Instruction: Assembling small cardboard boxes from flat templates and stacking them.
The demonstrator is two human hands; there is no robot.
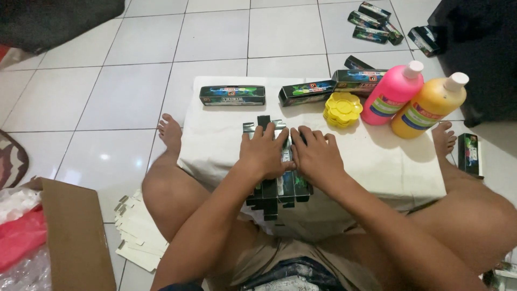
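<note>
the white tiled floor (pixel 81 97) fills most of the frame. at centre sits a low table (pixel 388 161) under a pale cloth, between the seated person's bare legs. at lower left an open cardboard carton (pixel 75 237) holds red and clear plastic, and beside it, just right, lies a stack of flat unfolded blanks (pixel 137 237), white side up.

on the table's upper right stand two big paint bottles, one pink bottle (pixel 390 94) and one orange bottle (pixel 428 105), leaning together. just left of them is a small stack of yellow flower-shaped palettes (pixel 342 109); i cannot count them.

three finished dark boxes (pixel 232 95) line the table's far edge, with a fourth partly hidden behind. about five more lie on the floor at upper right, and one stands at the right edge near a foot.

at centre, both hands press down on a flat dark box blank (pixel 280 188) that hangs over the table's near edge. the left hand (pixel 264 153) lies palm down, fingers spread flat on it, gripping nothing. the right hand (pixel 315 156) lies the same way just beside, fingers flat and touching the left.

it looks like the creasing step of folding a box: next the panels would need lifting along the fold lines and the end tabs tucking in.
</note>
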